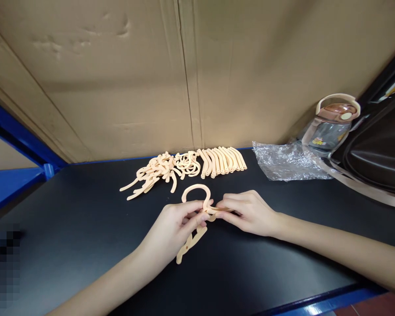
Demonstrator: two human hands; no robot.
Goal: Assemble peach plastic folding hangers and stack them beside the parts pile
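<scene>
Between my two hands is a peach-coloured plastic hanger with its curved hook pointing up and to the left. My left hand pinches it near the base of the hook, thumb in front. From the right, my right hand grips an arm piece of the same hanger, its fingers closed and covering most of that piece. Partly behind my left hand, a flat peach arm piece with a small hole slants down; whether it is joined to the hanger is hidden.
Behind my hands lie a loose heap of arm pieces, several hooks and a neat row of curved pieces. Further right are a crumpled clear plastic bag, a water bottle and a dark bag. Cardboard walls off the table's back.
</scene>
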